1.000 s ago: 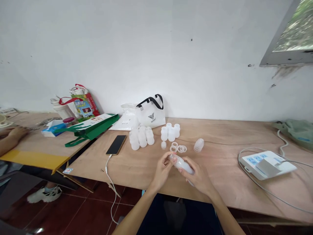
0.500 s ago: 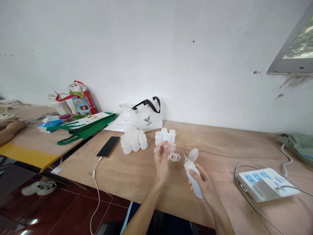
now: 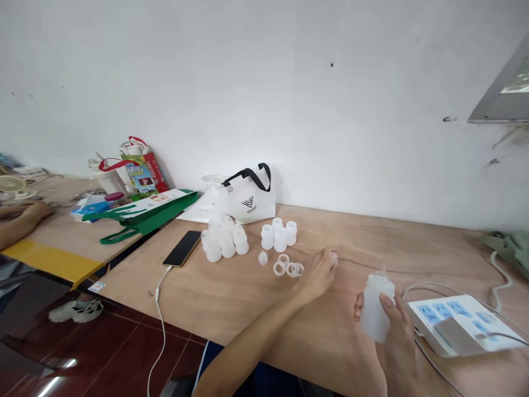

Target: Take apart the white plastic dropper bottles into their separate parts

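My right hand [image 3: 392,336] grips a translucent white bottle [image 3: 375,309] upright above the wooden table [image 3: 231,292], close to the power strip. My left hand [image 3: 320,273] reaches across the table and rests over a small clear cap [image 3: 334,257]; its fingers curl around the cap. Just left of that hand lie loose clear rings [image 3: 287,268] and a small cap [image 3: 263,258]. Farther back stand two clusters of white bottles [image 3: 223,240] [image 3: 279,235].
A phone [image 3: 182,248] on a white cable lies at the left of the table. A white tote bag [image 3: 248,198] leans on the wall. A white power strip [image 3: 458,322] sits at right. A green bag [image 3: 142,212] lies left; another person's hand [image 3: 28,212] rests at far left.
My right hand carried the bottle to the right and stood it upright. My left hand let go of the bottle and reached forward to the small cap on the table.
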`<action>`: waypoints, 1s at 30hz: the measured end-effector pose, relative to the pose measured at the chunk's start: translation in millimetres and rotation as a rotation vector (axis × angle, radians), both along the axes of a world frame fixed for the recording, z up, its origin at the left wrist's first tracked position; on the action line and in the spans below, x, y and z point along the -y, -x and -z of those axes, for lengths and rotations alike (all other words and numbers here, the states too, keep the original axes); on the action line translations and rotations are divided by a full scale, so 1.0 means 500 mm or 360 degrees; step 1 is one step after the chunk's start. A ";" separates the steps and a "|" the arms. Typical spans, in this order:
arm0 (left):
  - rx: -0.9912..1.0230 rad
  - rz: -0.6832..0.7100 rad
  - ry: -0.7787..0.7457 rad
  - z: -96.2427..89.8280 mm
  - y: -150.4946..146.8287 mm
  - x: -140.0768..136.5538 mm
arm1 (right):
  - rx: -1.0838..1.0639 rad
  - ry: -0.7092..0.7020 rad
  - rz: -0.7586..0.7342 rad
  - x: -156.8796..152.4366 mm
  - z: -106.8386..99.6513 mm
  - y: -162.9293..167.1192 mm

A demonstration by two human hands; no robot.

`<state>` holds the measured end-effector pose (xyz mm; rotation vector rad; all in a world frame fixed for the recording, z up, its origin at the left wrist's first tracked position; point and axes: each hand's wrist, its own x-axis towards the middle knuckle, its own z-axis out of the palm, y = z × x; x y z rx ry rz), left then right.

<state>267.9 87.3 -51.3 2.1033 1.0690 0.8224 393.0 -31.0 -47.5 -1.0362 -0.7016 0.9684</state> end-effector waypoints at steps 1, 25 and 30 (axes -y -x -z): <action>0.0011 -0.0010 -0.0003 0.003 0.005 -0.001 | 0.0002 0.0001 0.0012 -0.001 -0.002 0.000; 0.0329 -0.0336 0.0328 0.034 0.330 0.194 | 0.2467 -0.0059 -0.0481 0.010 0.025 0.200; 0.0901 -0.0115 0.0768 0.044 0.359 0.190 | 0.1860 -0.0101 -0.0722 0.019 0.019 0.217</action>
